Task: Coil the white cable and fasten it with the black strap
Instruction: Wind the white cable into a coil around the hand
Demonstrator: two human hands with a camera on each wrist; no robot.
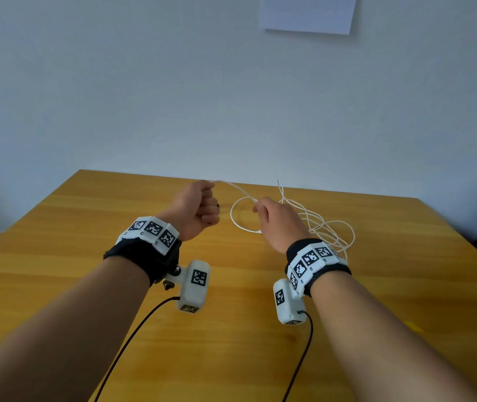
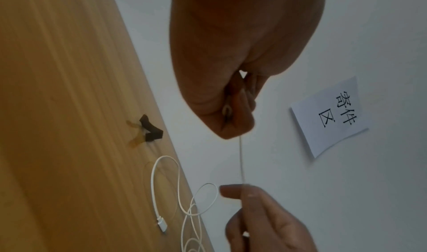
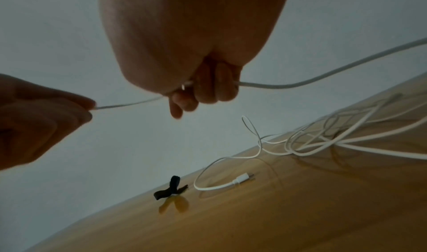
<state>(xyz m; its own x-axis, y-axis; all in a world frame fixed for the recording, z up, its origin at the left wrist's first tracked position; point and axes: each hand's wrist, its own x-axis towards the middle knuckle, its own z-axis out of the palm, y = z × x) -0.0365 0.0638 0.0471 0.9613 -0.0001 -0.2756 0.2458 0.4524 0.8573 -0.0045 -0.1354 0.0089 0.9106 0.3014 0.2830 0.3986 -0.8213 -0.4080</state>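
Observation:
A thin white cable (image 1: 238,190) stretches in the air between both hands above the wooden table (image 1: 231,343). My left hand (image 1: 209,198) is a fist that grips the cable (image 2: 241,161) near one end. My right hand (image 1: 259,206) has its fingers (image 3: 208,86) curled round the cable (image 3: 129,103) a short way along. The rest lies in a loose tangle (image 1: 327,227) to the right. A loop with a white connector (image 1: 259,232) rests between the hands. The black strap (image 2: 150,130) lies crumpled on the table, below my left hand; it shows too in the right wrist view (image 3: 172,188).
The table's far edge meets a pale wall with a paper sheet (image 1: 308,13) stuck on it. Black leads (image 1: 132,338) hang from the wrist cameras over the near table. Bare wood lies left of and in front of the hands.

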